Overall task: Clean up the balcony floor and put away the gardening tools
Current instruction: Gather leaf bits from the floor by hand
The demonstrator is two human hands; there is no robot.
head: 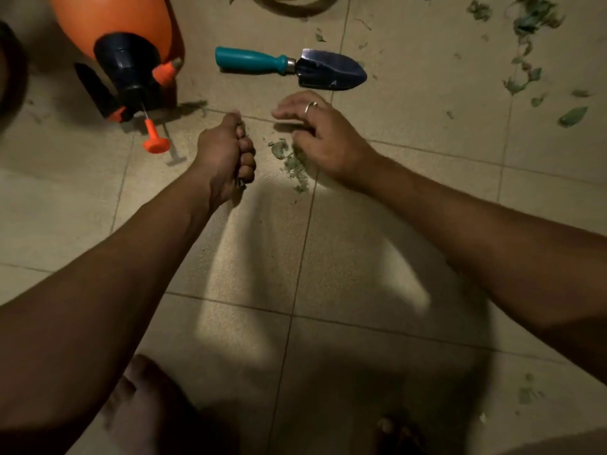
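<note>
Leaf scraps lie piled on the floor beside the right hand, its fingers loosely spread, while the left hand clenches more scraps that could spill if it slackens.

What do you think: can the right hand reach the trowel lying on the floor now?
Probably yes. The right hand hovers open just short of the trowel, with only bare floor between them. The sprayer sits off to the left, and the left hand, gripping leaf scraps, is beside that path.
</note>
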